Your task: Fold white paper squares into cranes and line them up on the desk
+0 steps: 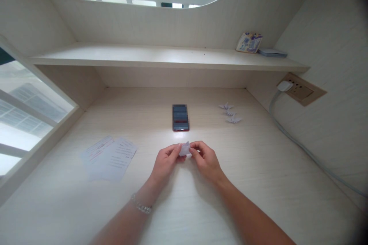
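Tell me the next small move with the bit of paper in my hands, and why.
Probably press the next crease: pinch the small folded paper flat between thumbs and forefingers. Both the left hand and the right hand grip it just above the desk. It looks only partly folded, while three paper cranes lie to the right of the phone.

Left hand [166,159]: palm down; fingers curled; thumb and forefinger pinched together
Right hand [205,159]: palm down; fingers curled; pinched likewise; fingertips nearly meeting the left's
Left forearm [129,218]: bare; angled inward
Right forearm [247,214]: bare; angled inward
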Motion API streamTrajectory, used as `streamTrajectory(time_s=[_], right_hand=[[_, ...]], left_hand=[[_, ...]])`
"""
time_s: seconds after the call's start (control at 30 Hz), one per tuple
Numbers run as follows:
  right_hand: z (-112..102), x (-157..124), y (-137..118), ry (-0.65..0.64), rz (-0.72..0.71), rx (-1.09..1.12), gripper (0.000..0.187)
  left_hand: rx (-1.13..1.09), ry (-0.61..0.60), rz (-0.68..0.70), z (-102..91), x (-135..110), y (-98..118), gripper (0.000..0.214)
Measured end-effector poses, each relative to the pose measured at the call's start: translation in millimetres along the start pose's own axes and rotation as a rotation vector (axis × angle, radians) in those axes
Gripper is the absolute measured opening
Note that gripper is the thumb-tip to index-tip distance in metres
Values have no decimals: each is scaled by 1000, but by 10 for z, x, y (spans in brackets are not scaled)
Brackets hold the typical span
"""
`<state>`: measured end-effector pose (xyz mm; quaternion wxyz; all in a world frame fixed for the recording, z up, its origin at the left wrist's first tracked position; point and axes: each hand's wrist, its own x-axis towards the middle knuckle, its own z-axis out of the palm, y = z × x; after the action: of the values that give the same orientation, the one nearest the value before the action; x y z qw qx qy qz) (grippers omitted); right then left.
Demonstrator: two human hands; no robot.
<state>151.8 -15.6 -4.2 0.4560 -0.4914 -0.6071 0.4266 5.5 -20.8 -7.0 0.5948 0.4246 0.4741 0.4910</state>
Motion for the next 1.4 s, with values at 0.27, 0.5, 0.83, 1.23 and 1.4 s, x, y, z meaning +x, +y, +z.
streamTrajectory(time_s=[0.27, 0.5, 0.83, 1.23, 1.4], right_hand=[[0, -10, -52, -43, 3, 12, 15], [-12, 45, 49, 28, 280, 287, 28], [-40, 29, -6, -159, 362, 435, 31], [-102, -2, -113, -419, 259, 367, 35], [-164, 23, -94, -344, 344, 402, 46]], left_hand=[[113, -38, 33, -28, -23, 55, 35], [165, -14, 121, -80, -40, 57, 49], [467, -73, 279, -71, -72, 80, 42], [587, -4, 374, -131, -59, 74, 31], [337, -22, 246, -151, -33, 105, 27]])
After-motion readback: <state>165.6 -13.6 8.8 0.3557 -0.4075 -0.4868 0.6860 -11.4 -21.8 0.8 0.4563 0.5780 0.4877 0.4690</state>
